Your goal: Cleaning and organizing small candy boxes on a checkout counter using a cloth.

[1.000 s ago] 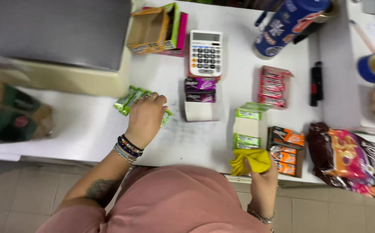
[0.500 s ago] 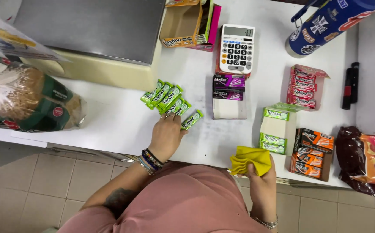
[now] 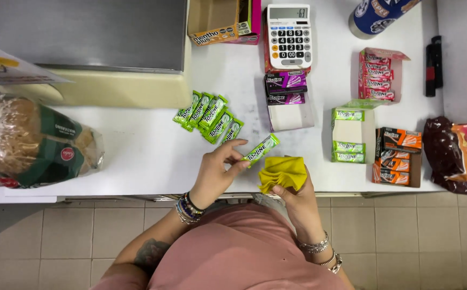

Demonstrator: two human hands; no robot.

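Fingers of the left hand (image 3: pixel 216 173) pinch one green gum pack (image 3: pixel 261 149) at its lower end, thumb and forefinger closed on it, just below centre of the frame; the pack tilts up to the right, its far end above the white counter (image 3: pixel 137 150); the right hand (image 3: pixel 298 196), lower centre, is closed around a crumpled yellow cloth (image 3: pixel 282 172), which sits just beside the held pack; a fanned row of five more green gum packs (image 3: pixel 208 117) lies on the counter up and to the left, apart from the hand; a display box with purple gum packs (image 3: pixel 287 99) stands above centre, below a white calculator (image 3: pixel 288 36); at right are a box of green packs (image 3: pixel 348 135), a red-pack box (image 3: pixel 377 75) and an orange-pack box (image 3: pixel 397 157); a bagged bread loaf (image 3: pixel 29 142) lies at far left.
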